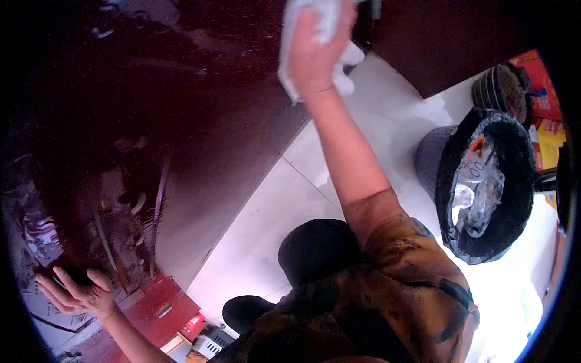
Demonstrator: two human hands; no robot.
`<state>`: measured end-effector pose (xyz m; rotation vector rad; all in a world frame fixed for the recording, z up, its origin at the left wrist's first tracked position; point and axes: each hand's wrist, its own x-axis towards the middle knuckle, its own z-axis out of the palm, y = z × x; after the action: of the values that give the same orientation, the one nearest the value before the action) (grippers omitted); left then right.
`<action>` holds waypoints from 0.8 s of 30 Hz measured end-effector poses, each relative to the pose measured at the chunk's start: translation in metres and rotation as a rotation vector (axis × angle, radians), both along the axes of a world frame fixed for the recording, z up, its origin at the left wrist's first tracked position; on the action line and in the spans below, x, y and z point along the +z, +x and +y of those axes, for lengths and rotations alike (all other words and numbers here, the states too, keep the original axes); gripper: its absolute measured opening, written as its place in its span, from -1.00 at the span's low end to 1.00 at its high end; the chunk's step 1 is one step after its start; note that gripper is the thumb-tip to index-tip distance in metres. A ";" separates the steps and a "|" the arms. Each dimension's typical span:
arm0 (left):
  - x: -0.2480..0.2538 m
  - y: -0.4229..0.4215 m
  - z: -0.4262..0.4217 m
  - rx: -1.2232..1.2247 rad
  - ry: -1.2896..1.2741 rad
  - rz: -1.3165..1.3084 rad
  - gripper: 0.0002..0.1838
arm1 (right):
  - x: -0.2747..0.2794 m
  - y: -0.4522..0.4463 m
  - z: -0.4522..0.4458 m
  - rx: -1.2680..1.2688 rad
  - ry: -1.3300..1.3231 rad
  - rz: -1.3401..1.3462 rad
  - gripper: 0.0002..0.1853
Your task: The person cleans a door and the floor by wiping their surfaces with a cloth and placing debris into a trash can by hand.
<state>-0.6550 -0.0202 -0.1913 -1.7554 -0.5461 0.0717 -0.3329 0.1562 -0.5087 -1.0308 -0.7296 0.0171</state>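
My right hand (315, 63) is pressed over a white cloth (353, 55), fingers bent around it, at the edge of a glossy dark red tabletop (242, 139). Part of the cloth hangs past that edge, above the pale floor. My left hand (82, 294) rests at the lower left of the tabletop with its fingers spread, holding nothing. Reflections and streaks show across the shiny surface between my hands.
On the right stands a bin (431, 158) lined with a black bag (514, 224), with clear plastic waste inside. Behind it are a striped pot (488, 94) and red and yellow boxes (551, 142). Pale floor tiles (260, 230) run beside the table. A red drawer front (151, 311) shows at lower left.
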 end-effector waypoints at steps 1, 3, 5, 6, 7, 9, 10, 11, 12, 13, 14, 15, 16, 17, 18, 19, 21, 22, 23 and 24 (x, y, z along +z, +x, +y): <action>0.001 -0.001 -0.003 0.061 0.060 0.060 -0.43 | -0.010 0.005 0.003 -0.029 -0.045 0.166 -0.51; 0.000 0.002 -0.006 0.069 0.060 0.050 -0.43 | -0.037 0.003 -0.002 -0.060 -0.192 0.366 -0.55; -0.001 0.007 -0.002 0.041 0.024 0.036 -0.43 | -0.051 -0.020 -0.011 0.061 -0.143 0.438 -0.54; -0.002 0.008 -0.003 0.043 0.032 0.031 -0.43 | -0.032 -0.058 -0.019 -0.164 -0.370 0.314 -0.49; -0.003 0.010 -0.002 0.039 0.035 0.029 -0.44 | -0.018 -0.075 -0.040 0.009 -0.254 0.083 -0.44; -0.003 0.011 -0.002 0.023 0.020 0.026 -0.43 | 0.023 -0.117 -0.067 0.224 0.008 -0.072 -0.29; -0.002 0.013 0.000 0.006 0.003 0.029 -0.43 | 0.045 -0.097 -0.068 0.201 0.087 -0.245 -0.34; -0.004 0.012 -0.001 0.024 0.015 0.026 -0.44 | 0.067 -0.078 -0.068 0.179 0.176 -0.412 -0.38; -0.004 0.011 -0.003 0.043 0.028 0.028 -0.44 | 0.064 -0.066 -0.057 0.125 0.202 -0.510 -0.43; -0.002 0.011 -0.004 0.041 0.030 0.028 -0.44 | 0.048 -0.050 -0.043 0.020 0.123 -0.624 -0.46; -0.002 0.011 -0.004 0.040 0.025 0.026 -0.44 | 0.041 -0.038 -0.030 -0.089 0.045 -0.355 -0.46; -0.004 0.011 -0.003 0.034 0.027 0.013 -0.45 | 0.010 -0.023 -0.009 -0.165 -0.050 -0.121 -0.44; -0.005 0.011 -0.003 0.031 0.024 0.003 -0.45 | -0.013 0.000 -0.001 -0.142 -0.108 0.002 -0.54; -0.005 0.010 -0.003 0.027 0.024 -0.009 -0.45 | -0.057 0.011 0.006 -0.203 -0.277 -0.061 -0.56; -0.004 0.010 -0.004 0.021 0.022 -0.014 -0.45 | -0.090 0.013 0.007 -0.265 -0.448 -0.117 -0.59; -0.003 0.009 -0.004 0.039 0.026 -0.020 -0.45 | -0.091 0.003 0.002 -0.204 -0.485 -0.038 -0.60; -0.002 0.006 -0.007 0.083 0.032 -0.025 -0.45 | -0.072 -0.041 -0.026 -0.071 -0.556 0.123 -0.62; -0.001 0.005 -0.007 0.075 0.032 -0.028 -0.44 | -0.040 -0.065 -0.049 -0.014 -0.334 -0.001 -0.63; -0.001 0.005 -0.006 0.066 0.029 -0.032 -0.44 | -0.003 -0.078 -0.069 0.200 -0.258 -0.141 -0.48; -0.001 0.006 -0.006 0.055 0.023 -0.037 -0.43 | 0.032 -0.092 -0.075 0.125 -0.073 -0.292 -0.45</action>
<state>-0.6488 -0.0259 -0.1927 -1.7223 -0.6199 0.0714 -0.4249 0.0810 -0.4764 -1.0676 -1.0652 0.0015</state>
